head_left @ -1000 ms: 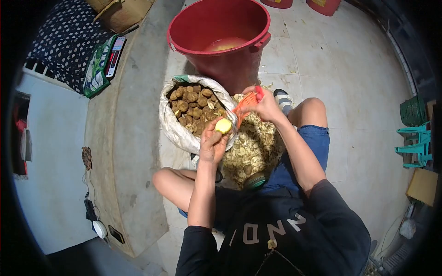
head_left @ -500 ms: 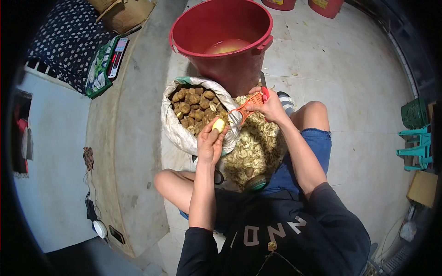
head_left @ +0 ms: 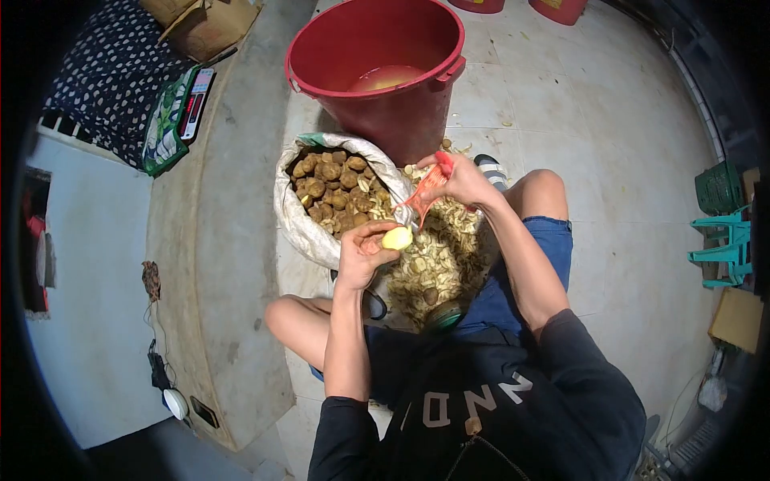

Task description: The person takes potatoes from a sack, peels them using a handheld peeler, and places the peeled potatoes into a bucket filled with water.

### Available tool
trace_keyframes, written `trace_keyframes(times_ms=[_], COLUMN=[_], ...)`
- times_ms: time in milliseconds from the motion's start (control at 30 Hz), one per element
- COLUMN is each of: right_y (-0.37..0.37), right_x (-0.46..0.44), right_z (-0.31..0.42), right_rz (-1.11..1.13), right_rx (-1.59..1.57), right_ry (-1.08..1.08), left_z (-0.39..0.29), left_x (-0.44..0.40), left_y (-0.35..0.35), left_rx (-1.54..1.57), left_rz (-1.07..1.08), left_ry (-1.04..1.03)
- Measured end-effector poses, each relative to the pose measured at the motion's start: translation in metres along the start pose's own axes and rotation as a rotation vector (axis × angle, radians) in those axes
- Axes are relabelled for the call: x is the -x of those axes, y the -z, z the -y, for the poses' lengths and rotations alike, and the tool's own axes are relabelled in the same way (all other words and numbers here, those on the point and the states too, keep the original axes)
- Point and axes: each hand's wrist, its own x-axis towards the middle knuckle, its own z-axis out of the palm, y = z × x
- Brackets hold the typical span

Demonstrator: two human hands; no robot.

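My left hand [head_left: 362, 255] grips a pale yellow peeled tuber [head_left: 397, 238] between thumb and fingers. An orange-red peeler [head_left: 426, 192] is in my right hand [head_left: 464, 183], its head just above and right of the tuber, with a small gap between them. Behind my left hand stands an open white sack [head_left: 298, 226] of brown unpeeled tubers [head_left: 330, 180]. Below both hands lies a heap of pale peelings [head_left: 433, 260], with a brown tuber [head_left: 431, 296] on it.
Beyond the sack stands a large red tub [head_left: 385, 108] with pale contents in its bottom. A scale [head_left: 195, 108] lies at the upper left. Teal stools [head_left: 722, 248] and a green basket [head_left: 716, 191] are at the right, and a phone [head_left: 204, 411] at the lower left.
My left hand has turned and moved slightly lower, so the tuber now points right. The peeler in my right hand has tilted and shifted a little. The whole view has moved slightly.
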Motion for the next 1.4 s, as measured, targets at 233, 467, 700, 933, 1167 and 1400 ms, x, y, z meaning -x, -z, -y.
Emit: trace_keyframes(times_ms=[233, 467, 700, 933, 1167, 1400], right_y=[-0.010, -0.003, -0.006, -0.010, 0.004, -0.014], right_x=[0.004, 0.001, 0.003, -0.004, -0.006, -0.004], right_z=[0.012, 0.008, 0.005, 0.014, -0.014, 0.008], right_rz=[-0.048, -0.230, -0.204, -0.200, -0.442, -0.214], right_rx=[-0.171, -0.186, -0.189, -0.128, 0.114, -0.344], right_ry=[-0.042, -0.006, -0.037, -0.044, -0.070, 0.071], left_z=[0.023, 0.023, 0.011, 0.014, 0.013, 0.014], left_x=[-0.001, -0.007, -0.004, -0.004, -0.002, -0.003], left_y=[0.003, 0.001, -0.004, -0.002, -0.002, -0.007], left_rx=[0.508, 0.718, 0.475, 0.297, 0.443, 0.481], left_rz=[-0.052, -0.113, -0.185, -0.151, -0.015, -0.048], left_ry=[-0.002, -0.041, -0.036, -0.022, -0.030, 0.009])
